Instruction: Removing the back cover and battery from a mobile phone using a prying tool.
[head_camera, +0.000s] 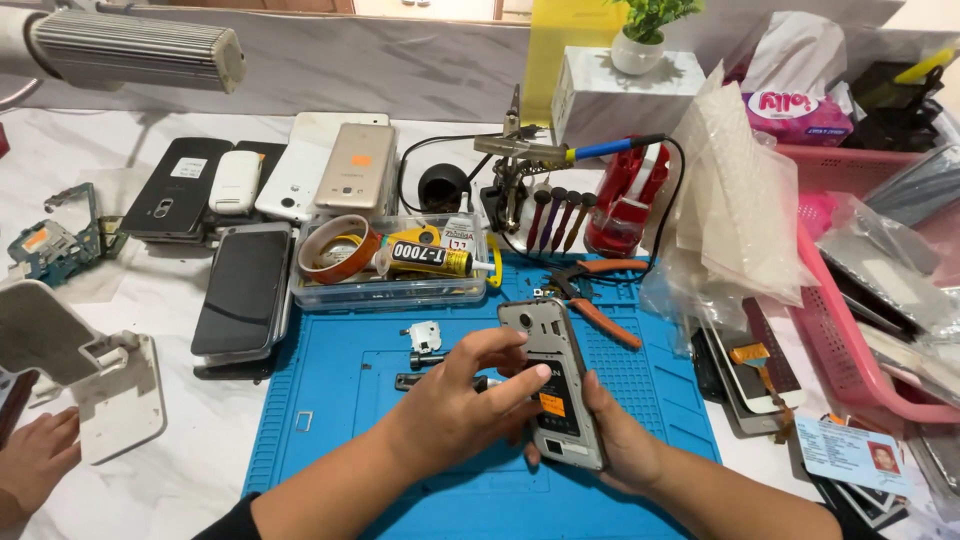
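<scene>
Two hands hold an opened phone above a blue work mat on a cluttered white table.

The table (150, 460) carries the blue work mat (330, 400), on which a clear plastic tray (390, 290) holds a tape roll (335, 248) and a glue tube (430, 258); orange-handled pliers (600, 300) lie just beside it. Stacked phones (245, 290) rest left of the mat. The backless phone (555, 385) sits tilted over the mat's middle. The right hand (620, 440) cups it from below, grip closed on its lower edge; the left hand (465, 400) closes its grip over the left side, fingertips (535, 372) touching the exposed interior. Another person's hand (35, 455) rests at the far left.
</scene>
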